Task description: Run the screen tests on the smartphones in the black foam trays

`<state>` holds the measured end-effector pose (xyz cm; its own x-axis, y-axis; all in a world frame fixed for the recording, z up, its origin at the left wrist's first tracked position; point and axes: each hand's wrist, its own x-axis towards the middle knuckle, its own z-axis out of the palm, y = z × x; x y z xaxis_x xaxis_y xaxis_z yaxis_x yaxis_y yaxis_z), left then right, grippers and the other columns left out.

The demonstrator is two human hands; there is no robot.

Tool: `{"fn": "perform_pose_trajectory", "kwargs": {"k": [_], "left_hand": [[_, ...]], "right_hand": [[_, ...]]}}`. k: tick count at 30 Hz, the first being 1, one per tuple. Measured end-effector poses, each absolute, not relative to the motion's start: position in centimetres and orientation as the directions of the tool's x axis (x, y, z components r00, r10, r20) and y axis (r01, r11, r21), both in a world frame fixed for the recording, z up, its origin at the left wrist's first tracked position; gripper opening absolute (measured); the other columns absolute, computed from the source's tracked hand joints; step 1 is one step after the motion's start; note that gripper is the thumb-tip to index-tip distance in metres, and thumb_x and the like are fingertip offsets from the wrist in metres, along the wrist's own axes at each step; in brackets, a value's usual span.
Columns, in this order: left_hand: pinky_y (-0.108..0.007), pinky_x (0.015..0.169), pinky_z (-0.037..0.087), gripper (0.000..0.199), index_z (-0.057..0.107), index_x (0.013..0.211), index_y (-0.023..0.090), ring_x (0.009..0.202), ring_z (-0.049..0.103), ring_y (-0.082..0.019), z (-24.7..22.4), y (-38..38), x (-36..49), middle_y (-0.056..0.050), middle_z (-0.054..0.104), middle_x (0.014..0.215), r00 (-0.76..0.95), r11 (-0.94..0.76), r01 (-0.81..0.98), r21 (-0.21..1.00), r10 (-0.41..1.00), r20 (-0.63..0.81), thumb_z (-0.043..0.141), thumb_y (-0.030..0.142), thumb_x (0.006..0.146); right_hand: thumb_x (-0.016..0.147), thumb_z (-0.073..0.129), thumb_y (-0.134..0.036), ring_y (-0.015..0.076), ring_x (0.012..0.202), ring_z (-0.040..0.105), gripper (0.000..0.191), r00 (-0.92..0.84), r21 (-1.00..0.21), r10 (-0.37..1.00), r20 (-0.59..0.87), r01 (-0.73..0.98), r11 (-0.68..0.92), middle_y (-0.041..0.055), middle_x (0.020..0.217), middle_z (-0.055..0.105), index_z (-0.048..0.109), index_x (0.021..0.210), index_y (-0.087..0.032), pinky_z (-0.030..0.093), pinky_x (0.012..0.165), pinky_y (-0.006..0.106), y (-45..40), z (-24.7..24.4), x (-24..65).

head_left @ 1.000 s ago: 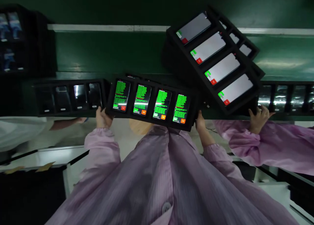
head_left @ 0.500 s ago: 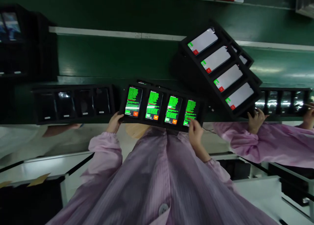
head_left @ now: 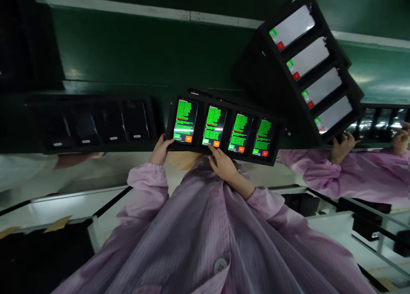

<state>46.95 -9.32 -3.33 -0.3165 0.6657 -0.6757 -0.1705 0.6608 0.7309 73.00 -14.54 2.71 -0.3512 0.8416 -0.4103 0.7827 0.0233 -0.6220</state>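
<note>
In front of me a black tray (head_left: pixel 199 125) lies slightly tilted at the bench edge, holding several phones with green text on dark screens. My left hand (head_left: pixel 161 150) grips its lower left corner, thumb on the rim. My right hand (head_left: pixel 223 163) holds nothing; its fingers reach out, with the index fingertip at the bottom of the second phone (head_left: pixel 214 125) from the left, by its green and orange buttons. Whether the fingertip touches the glass I cannot tell. Part of another dark item shows behind the tray's upper edge.
At right, a stacked black tray (head_left: pixel 293 57) of phones with white screens stands at an angle. Left of me lies a tray of dark phones (head_left: pixel 110 123). A co-worker's hand (head_left: pixel 342 148) touches the angled stack. Below are white-framed carts (head_left: pixel 333 230).
My right hand has moved left, from the rightmost phone to the second from the left, and its fingers have stretched out. My left hand stays on the tray. The view has shifted slightly.
</note>
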Motion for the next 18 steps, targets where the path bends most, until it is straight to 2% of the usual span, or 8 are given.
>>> {"fn": "perform_pose_trajectory", "kwargs": {"k": [5,9,11,15,18], "left_hand": [[-0.036,0.086,0.060,0.043,0.066,0.104,0.024,0.102,0.073,-0.028,-3.5,-8.9,46.6,-0.004,0.074,0.093,-0.302,0.696,-0.077,0.713,0.666,-0.682,0.075,0.038,0.064],[-0.041,0.099,0.059,0.046,0.067,0.107,0.022,0.110,0.073,-0.031,-3.8,-8.4,46.2,-0.006,0.077,0.100,-0.309,0.709,0.078,0.701,0.686,-0.659,0.081,0.039,0.066],[-0.042,0.103,0.058,0.047,0.067,0.107,0.021,0.115,0.072,-0.031,-3.7,-8.2,46.1,-0.007,0.076,0.102,-0.305,0.706,0.084,0.703,0.690,-0.657,0.081,0.037,0.065],[-0.043,0.096,0.062,0.040,0.066,0.108,0.023,0.114,0.072,-0.031,-2.9,-8.3,46.3,-0.008,0.076,0.104,-0.306,0.727,0.005,0.687,0.655,-0.691,0.073,0.041,0.074],[-0.042,0.088,0.063,0.039,0.066,0.107,0.022,0.108,0.070,-0.030,-2.4,-8.3,46.3,-0.007,0.074,0.098,-0.326,0.734,-0.028,0.678,0.635,-0.701,0.072,0.041,0.073]], "right_hand": [[0.112,0.047,-0.030,0.0274,0.113,0.072,0.055,-0.326,-0.566,0.833,-0.446,0.824,0.020,0.0152,0.121,0.072,0.048,0.165,-0.016,0.062,0.102,0.041,-14.4,2.8,72.3],[0.113,0.041,-0.029,0.0272,0.118,0.072,0.057,-0.307,-0.521,0.805,-0.508,0.854,-0.003,0.0150,0.125,0.074,0.044,0.169,-0.019,0.060,0.104,0.039,-13.8,3.9,71.4],[0.114,0.038,-0.030,0.0274,0.119,0.073,0.058,-0.278,-0.459,0.774,-0.569,0.888,-0.018,0.0153,0.128,0.074,0.039,0.172,-0.020,0.060,0.102,0.038,-13.2,4.7,70.6],[0.117,0.036,-0.034,0.0267,0.120,0.074,0.057,-0.207,-0.328,0.698,-0.686,0.944,-0.041,0.0149,0.130,0.077,0.036,0.173,-0.024,0.059,0.096,0.033,-11.9,6.3,69.5],[0.118,0.034,-0.036,0.0245,0.118,0.076,0.054,-0.193,-0.350,0.723,-0.663,0.934,-0.072,0.0142,0.129,0.078,0.043,0.170,-0.024,0.057,0.093,0.029,-12.3,6.7,70.6]]}}
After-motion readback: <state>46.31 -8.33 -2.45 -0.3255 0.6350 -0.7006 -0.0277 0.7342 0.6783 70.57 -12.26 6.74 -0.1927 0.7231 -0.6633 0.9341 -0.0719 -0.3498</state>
